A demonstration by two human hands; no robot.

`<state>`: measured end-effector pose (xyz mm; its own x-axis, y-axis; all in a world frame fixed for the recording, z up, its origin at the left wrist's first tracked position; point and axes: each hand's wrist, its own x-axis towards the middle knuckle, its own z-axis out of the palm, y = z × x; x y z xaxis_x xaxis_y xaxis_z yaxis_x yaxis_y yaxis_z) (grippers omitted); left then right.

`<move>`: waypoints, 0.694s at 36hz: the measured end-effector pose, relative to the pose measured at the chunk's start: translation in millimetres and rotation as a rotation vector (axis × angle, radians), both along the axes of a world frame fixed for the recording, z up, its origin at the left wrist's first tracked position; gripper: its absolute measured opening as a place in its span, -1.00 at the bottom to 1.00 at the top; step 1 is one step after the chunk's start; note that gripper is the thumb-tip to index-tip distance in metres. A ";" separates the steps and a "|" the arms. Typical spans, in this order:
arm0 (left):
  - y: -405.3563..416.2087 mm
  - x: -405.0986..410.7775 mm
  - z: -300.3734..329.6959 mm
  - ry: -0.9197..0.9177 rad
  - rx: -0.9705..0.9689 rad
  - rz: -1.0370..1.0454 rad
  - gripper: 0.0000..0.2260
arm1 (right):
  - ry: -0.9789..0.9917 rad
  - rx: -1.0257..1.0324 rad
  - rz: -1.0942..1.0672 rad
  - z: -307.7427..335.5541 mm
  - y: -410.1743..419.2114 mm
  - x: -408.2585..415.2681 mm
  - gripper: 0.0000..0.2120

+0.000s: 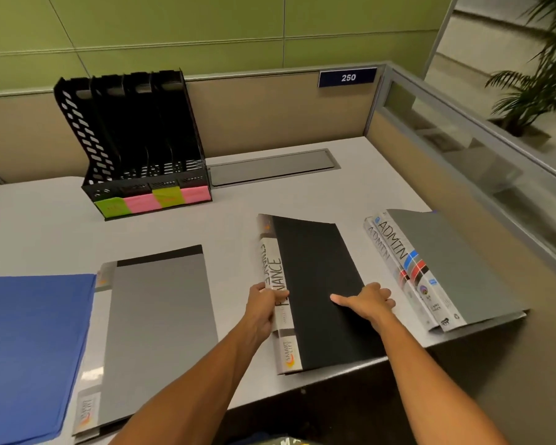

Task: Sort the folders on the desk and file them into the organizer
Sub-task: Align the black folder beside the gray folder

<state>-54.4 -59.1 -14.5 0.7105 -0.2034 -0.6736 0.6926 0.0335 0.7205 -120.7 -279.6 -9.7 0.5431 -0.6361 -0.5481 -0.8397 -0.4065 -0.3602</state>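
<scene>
A black folder (318, 277) with a white spine reading FINANCE lies at the desk's front middle. My left hand (264, 303) grips its spine edge, fingers curled round it. My right hand (366, 301) holds its right edge, thumb flat on the black cover. To the right lie two grey folders (446, 268) stacked, spines marked ADMIN. A grey folder (154, 332) lies at the left, beside a blue folder (29, 348) at the far left. The black organizer (132, 142) stands at the back left, its several slots holding nothing, with green and pink labels on its front.
A grey cable hatch (270, 167) is set into the desk (222, 220) behind the folders. Beige partition walls (270, 114) enclose the back and right; a blue sign reads 250. The desk's front edge runs under my forearms. A potted plant (540, 75) stands beyond the glass at right.
</scene>
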 end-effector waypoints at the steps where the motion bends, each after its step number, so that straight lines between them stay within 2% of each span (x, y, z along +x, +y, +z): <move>1: 4.8 -0.7 0.5 -0.008 -0.016 0.007 -0.59 | 0.000 0.014 -0.007 0.9 3.1 -0.1 0.04; 7: 46.6 -3.2 2.0 -0.047 -0.059 0.076 -0.61 | -0.035 0.061 0.037 0.1 31.7 2.2 -0.04; 16: 122.0 -6.5 -1.9 -0.038 -0.093 0.168 -0.62 | -0.133 0.402 -0.048 -5.4 82.3 14.7 -0.17; 19: 131.2 -9.0 -1.7 -0.092 0.001 0.137 -0.63 | -0.145 0.412 -0.032 -16.2 85.4 17.4 -0.20; 23: 134.7 -12.9 -4.0 -0.206 0.159 0.085 -0.66 | -0.183 0.397 -0.055 -30.1 90.7 20.4 -0.50; 25: 135.9 -13.7 -5.4 -0.272 0.238 0.053 -0.67 | -0.194 0.403 -0.083 -23.1 97.4 19.2 -0.49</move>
